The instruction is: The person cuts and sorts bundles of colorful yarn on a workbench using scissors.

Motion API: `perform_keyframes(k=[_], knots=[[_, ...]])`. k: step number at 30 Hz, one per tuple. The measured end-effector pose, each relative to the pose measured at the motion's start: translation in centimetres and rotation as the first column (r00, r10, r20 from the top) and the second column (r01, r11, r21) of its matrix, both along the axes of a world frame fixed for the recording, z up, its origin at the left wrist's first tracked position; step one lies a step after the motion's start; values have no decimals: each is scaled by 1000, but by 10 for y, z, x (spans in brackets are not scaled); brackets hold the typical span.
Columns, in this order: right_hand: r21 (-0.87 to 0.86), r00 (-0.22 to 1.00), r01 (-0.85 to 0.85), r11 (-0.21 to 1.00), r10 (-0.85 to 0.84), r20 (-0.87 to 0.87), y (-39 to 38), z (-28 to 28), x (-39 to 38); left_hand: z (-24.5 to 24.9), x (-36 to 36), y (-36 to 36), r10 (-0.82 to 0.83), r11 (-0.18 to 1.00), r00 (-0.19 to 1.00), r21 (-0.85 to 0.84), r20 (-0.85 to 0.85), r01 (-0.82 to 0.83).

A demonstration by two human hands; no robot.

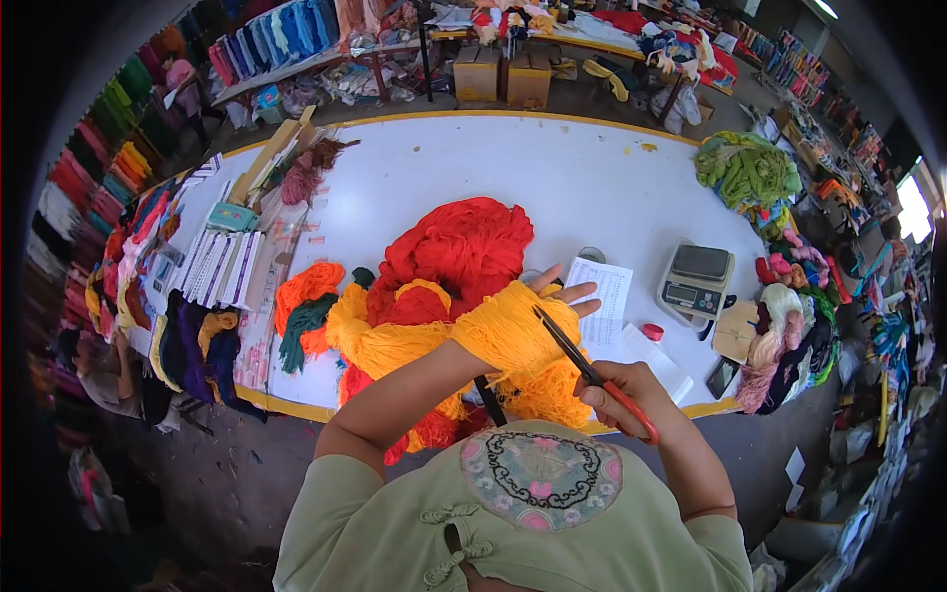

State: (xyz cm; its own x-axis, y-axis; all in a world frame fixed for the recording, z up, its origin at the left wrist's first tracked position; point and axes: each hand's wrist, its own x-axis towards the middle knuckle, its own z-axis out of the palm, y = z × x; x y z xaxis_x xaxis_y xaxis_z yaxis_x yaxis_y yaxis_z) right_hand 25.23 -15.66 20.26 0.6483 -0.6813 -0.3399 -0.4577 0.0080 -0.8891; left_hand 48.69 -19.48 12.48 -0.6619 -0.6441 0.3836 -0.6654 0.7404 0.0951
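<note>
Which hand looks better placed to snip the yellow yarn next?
The right, probably. The right hand grips the red-handled scissors, with the blades lying against the yellow yarn. The left hand is bound up in that yarn, fingers spread, so it serves only as the holder.

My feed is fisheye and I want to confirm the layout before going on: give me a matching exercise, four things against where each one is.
Things:
1. yellow yarn
2. scissors
3. scale
4. green yarn

Places:
A. heaped at the far right end of the table
B. wound around the left hand, whose fingers are stretched out
C. gripped in the right hand, blades pointing at the wrapped hand
D. standing just right of the sheet of paper

Pairs: 1-B, 2-C, 3-D, 4-A
</note>
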Motion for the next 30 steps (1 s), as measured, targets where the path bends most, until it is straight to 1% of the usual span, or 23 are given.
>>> perform_keyframes(k=[4, 6, 7, 8, 9, 10, 11, 12, 13, 14, 15, 16, 17, 18, 19, 21, 22, 23, 24, 25, 28, 29, 30], knots=[[22, 996, 65, 998, -66, 58, 0, -6, 3, -2, -3, 0, -34, 999, 999, -24, -7, 34], [-18, 941, 229, 973, -217, 260, 1, -16, 1, 1, -2, 2, 29, 998, 998, 52, 52, -32], [-26, 890, 309, 951, -280, 359, -3, -23, 0, 4, -3, 5, 49, 993, 998, 106, -40, -45], [-120, 806, 310, 943, -194, 560, -14, -38, 1, 7, -4, 8, 71, 986, 989, 158, -133, -50], [-246, 761, 320, 915, -94, 642, -25, -44, 7, 10, -10, 14, 91, 975, 936, 220, -341, -15], [-256, 707, 379, 889, -99, 700, -28, -46, 17, 15, -16, 18, 119, 962, 839, 271, -531, 35], [-262, 649, 439, 860, -101, 754, -29, -49, 26, 20, -22, 18, 115, 970, 819, 243, -562, 30], [-241, 668, 336, 911, -49, 743, -28, -51, 31, 27, -29, 17, 110, 977, 797, 213, -594, 24], [-230, 686, 339, 912, -72, 724, -22, -59, 35, 34, -36, 16, 103, 983, 774, 182, -625, 16], [-218, 703, 342, 914, -95, 704, -17, -67, 40, 42, -44, 16, 226, 972, 871, 157, -437, -174], [-230, 785, 293, 928, -97, 612, -15, -65, 39, 43, -42, 15, 205, 976, 895, 151, -397, -156], [-142, 784, 230, 963, -97, 614, -14, -38, 39, 45, -35, 12, 183, 980, 916, 145, -357, -139], [-77, 772, 225, 971, -129, 623, -13, -30, 35, 47, -27, 8, 162, 983, 935, 139, -316, -123], [-11, 759, 218, 976, -163, 630, -13, -25, 25, 48, -18, 2, -8, 990, 902, 123, -432, 67], [56, 747, 210, 976, -197, 635, -14, -23, 14, 47, -11, 1, -5, 999, 949, 50, -314, 22], [-60, 686, 354, 933, -215, 695, -14, -11, -7, 41, -2, -2, 38, 993, 997, -106, -69, -45], [-126, 646, 439, 890, -214, 733, -15, -6, -18, 28, 0, -9, 110, 983, 993, -141, -40, -115], [-183, 605, 520, 834, -209, 769, -16, -1, -32, 17, 5, -16, 168, 975, 985, -142, -40, -172], [-215, 558, 589, 779, -200, 806, -16, 4, -47, 11, 13, -23, 227, 962, 973, -144, -42, -230], [-212, 530, 635, 743, -220, 819, -17, 9, -65, 9, 21, -26, 285, 946, 958, -146, -44, -288], [-172, 461, 705, 689, -260, 848, -10, 16, -114, 11, 45, -27, 296, 939, 955, -187, 13, -288], [-187, 405, 773, 606, -244, 881, -11, 15, -121, 14, 50, -24, 304, 939, 952, -153, -40, -306], [-163, 391, 786, 596, -276, 878, -9, 12, -133, 21, 54, -19, 311, 940, 946, -118, -91, -320]])
